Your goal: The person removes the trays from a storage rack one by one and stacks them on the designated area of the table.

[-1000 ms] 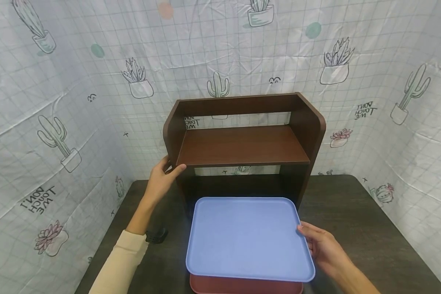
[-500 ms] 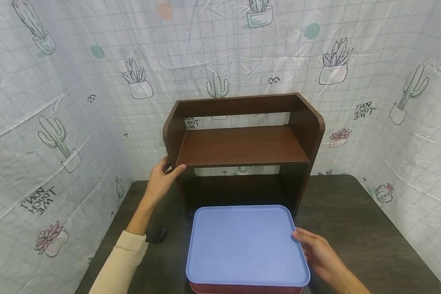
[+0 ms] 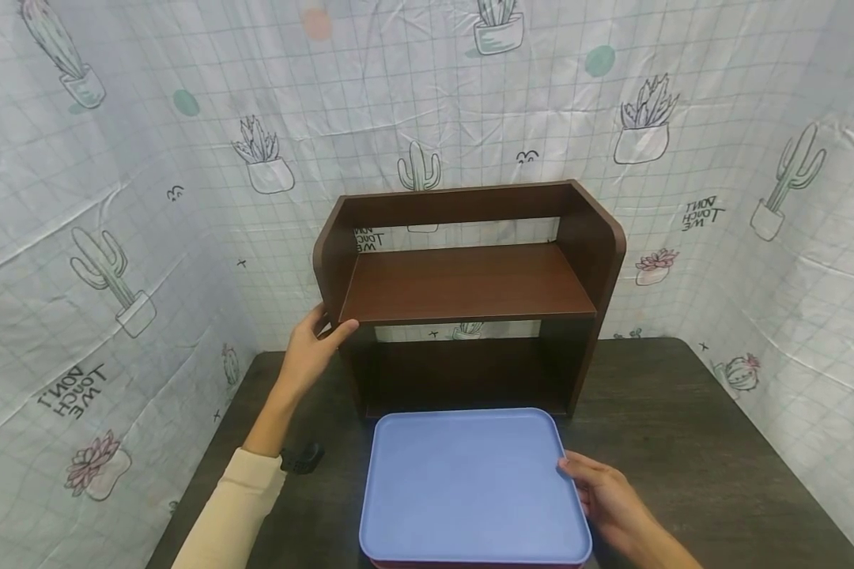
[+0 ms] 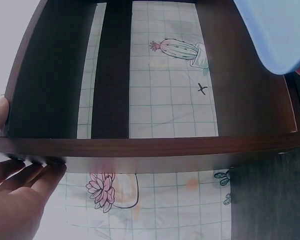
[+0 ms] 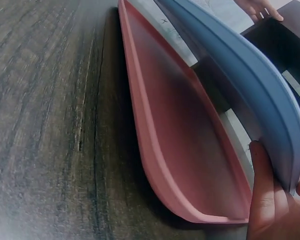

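A brown two-tier shelf [image 3: 470,284] stands on the table. My left hand [image 3: 309,348] grips its left side panel, thumb on one face and fingers on the other, as the left wrist view shows. With my right hand [image 3: 612,498] I pinch the right edge of a blue rectangular tray [image 3: 473,486], in front of the shelf. Below it lies a pinkish-red tray [image 5: 185,135], almost fully covered in the head view. In the right wrist view a gap shows between the two trays, and the blue one is held above the red one.
The dark wooden table [image 3: 655,411] extends on both sides of the shelf. A white cloth [image 3: 427,103] printed with cacti and a grid hangs behind and along both sides. A black device [image 3: 302,458] sits at my left wrist.
The blue tray and my right hand have moved down and toward me, away from the shelf. More of the lower tier shows, and less of the red tray. My left hand stays put.
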Action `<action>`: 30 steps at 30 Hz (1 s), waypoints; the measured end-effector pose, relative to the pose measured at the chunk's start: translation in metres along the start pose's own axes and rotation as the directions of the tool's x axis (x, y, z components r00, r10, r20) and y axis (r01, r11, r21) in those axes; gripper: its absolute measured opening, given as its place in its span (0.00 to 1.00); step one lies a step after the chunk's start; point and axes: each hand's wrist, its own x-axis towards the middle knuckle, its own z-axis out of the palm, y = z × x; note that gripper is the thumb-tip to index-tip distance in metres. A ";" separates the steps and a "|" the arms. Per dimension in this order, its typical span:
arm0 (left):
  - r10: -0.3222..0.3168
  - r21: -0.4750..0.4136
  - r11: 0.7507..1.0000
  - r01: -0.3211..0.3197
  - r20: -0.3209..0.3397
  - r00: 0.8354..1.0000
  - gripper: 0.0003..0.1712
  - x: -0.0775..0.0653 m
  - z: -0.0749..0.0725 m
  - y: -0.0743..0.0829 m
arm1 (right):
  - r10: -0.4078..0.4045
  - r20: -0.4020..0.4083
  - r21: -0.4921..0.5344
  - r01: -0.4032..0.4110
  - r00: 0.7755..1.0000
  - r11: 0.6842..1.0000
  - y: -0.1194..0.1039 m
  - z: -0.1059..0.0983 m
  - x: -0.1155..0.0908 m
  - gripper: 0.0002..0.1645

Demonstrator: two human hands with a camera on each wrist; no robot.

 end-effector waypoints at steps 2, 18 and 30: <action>-0.004 -0.001 1.000 0.004 0.001 1.000 0.45 0.000 0.000 0.000 | 0.001 -0.012 -0.014 -0.001 1.000 1.000 0.001 0.001 0.001 0.40; 0.004 -0.001 1.000 -0.004 0.004 1.000 0.43 0.001 -0.001 -0.004 | 0.010 -0.010 -0.062 -0.010 1.000 0.998 0.007 0.001 0.005 0.39; 0.013 -0.009 1.000 -0.013 0.001 1.000 0.44 0.000 0.000 -0.004 | -0.041 -0.135 -0.285 0.001 0.990 0.959 0.002 0.009 0.005 0.40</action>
